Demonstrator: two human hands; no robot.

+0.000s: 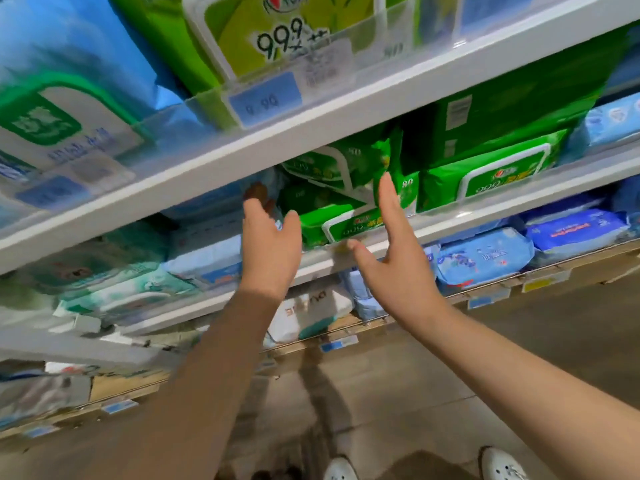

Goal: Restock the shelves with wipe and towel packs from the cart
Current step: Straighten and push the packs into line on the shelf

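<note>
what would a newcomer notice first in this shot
At centre the left hand and right hand reach up, open, on either side of the green wipe packs on the middle shelf. Above them, a big lime pack marked 99.9 sits on the upper shelf.

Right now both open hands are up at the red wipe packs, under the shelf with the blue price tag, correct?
Not quite: the head view shows the packs are green, not red. The left hand and right hand are both open beside them, under the shelf with the blue price tag.
</note>
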